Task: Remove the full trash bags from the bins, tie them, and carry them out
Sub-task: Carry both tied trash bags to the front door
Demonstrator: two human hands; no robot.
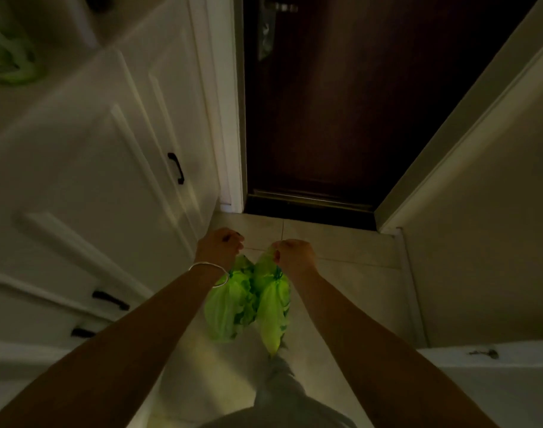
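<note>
Hands clenched on green trash bags, left hand (220, 244) gripping left bag (228, 307), right hand (292, 254) gripping right bag (273, 316)

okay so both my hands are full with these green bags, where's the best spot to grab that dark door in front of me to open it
Grip the metal lever handle near the upper left edge of the dark brown wooden door, reaching from the front. It is the only projecting part. First shift the left green plastic trash bag into your right hand, freeing your left hand.
</note>
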